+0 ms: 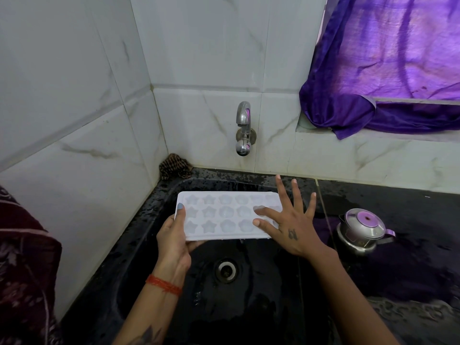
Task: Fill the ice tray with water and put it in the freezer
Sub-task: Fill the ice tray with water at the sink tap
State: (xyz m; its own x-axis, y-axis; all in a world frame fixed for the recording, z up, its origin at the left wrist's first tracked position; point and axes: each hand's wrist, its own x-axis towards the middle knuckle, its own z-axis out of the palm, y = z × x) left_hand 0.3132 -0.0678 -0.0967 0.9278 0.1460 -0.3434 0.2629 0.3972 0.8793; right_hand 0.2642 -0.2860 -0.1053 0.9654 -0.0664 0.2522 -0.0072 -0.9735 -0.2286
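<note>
The ice tray (224, 215) is held level over the black sink (154, 245), below and forward of the wall tap (243, 128), with clear air between the tap's outlet and the tray's far edge. The left hand (174, 241) grasps the tray's left short end: the thumb lies on the top face and the fingers are curled beneath the near-left corner. The right hand (290, 226) is spread flat with fingers splayed over the tray's right end, gripping nothing; whether the fingertips touch the surface cannot be determined. The tray's near long edge is unobstructed, and the basin beneath it is open down to the drain (226, 270). The tray's left end stands near the sink's left rim and the tiled side wall (74, 145). A folded cloth (175, 166) occupies the rear-left corner. On the wet counter (410, 207) to the right, a steel kettle (362, 231) stands well apart from the tray. A purple curtain (385, 70) hangs at upper right.
</note>
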